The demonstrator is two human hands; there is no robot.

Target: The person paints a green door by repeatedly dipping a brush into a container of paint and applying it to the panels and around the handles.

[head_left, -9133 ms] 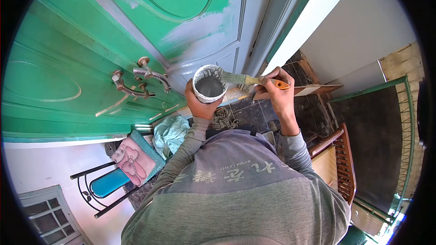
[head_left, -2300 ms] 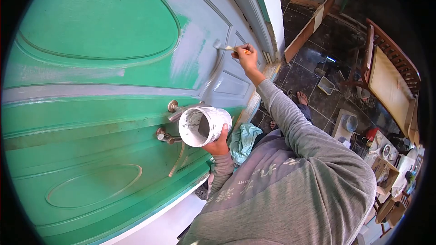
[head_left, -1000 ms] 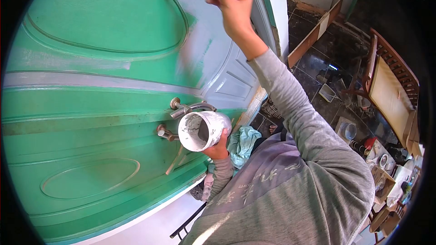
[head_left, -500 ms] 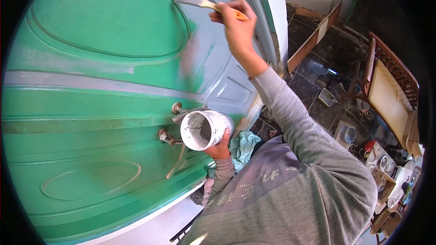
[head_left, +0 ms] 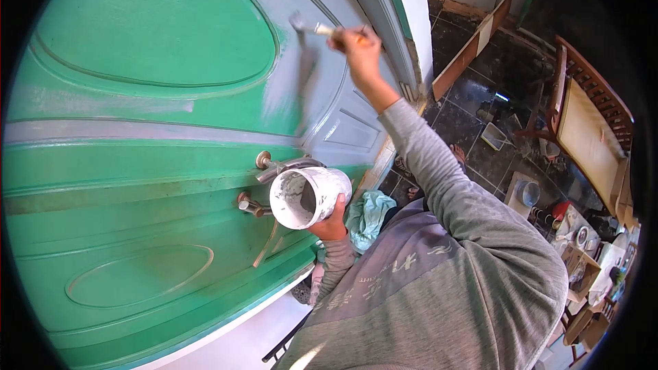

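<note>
My right hand [head_left: 358, 48] is closed around the handle of a paintbrush [head_left: 323, 29], whose grey bristles, blurred by motion, meet the grey-painted part of a green panelled door [head_left: 151, 20]. Streaks of grey paint lie beside the oval moulding. Lower down, my left hand [head_left: 332, 223] holds a white tub [head_left: 329, 188] from below and the side, its mouth tilted toward the door. Grey paint smears the tub's inside. Just behind the tub are the metal door handles [head_left: 264, 159].
A light green cloth bag [head_left: 370, 218] hangs or lies below the tub. On the dark tiled floor to the right are a plank [head_left: 473, 48], a small tray [head_left: 493, 136], a wooden bench [head_left: 589, 137] and a clear bowl [head_left: 526, 193].
The brush and my right hand have moved slightly right and down, away from the oval moulding. More grey covers the green beside it. The tub is nearly where it was.
</note>
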